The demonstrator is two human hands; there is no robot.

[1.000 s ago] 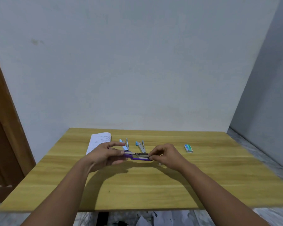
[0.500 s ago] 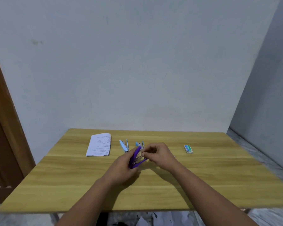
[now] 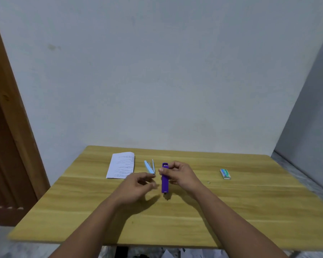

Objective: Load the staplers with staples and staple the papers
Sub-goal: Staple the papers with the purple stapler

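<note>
My right hand (image 3: 181,174) grips a closed purple stapler (image 3: 164,180) and holds it a little above the wooden table (image 3: 250,211), its length pointing away from me. My left hand (image 3: 136,185) hovers just left of it with fingers loosely apart and nothing in them. A light blue stapler (image 3: 150,167) lies flipped open on the table behind my left hand. Left of that rests a stack of printed papers (image 3: 121,164). Far to the right sits a small green box of staples (image 3: 225,173). My right hand hides whatever is behind it.
A white wall stands right behind the table's far edge. A wooden door frame (image 3: 9,101) runs down the left side. Grey wall and tiled floor (image 3: 296,174) are on the right. Clutter shows under the table's near edge.
The purple stapler went from opened out flat between both hands to closed. My left hand has let go of it and drawn back left; my right hand alone holds it now.
</note>
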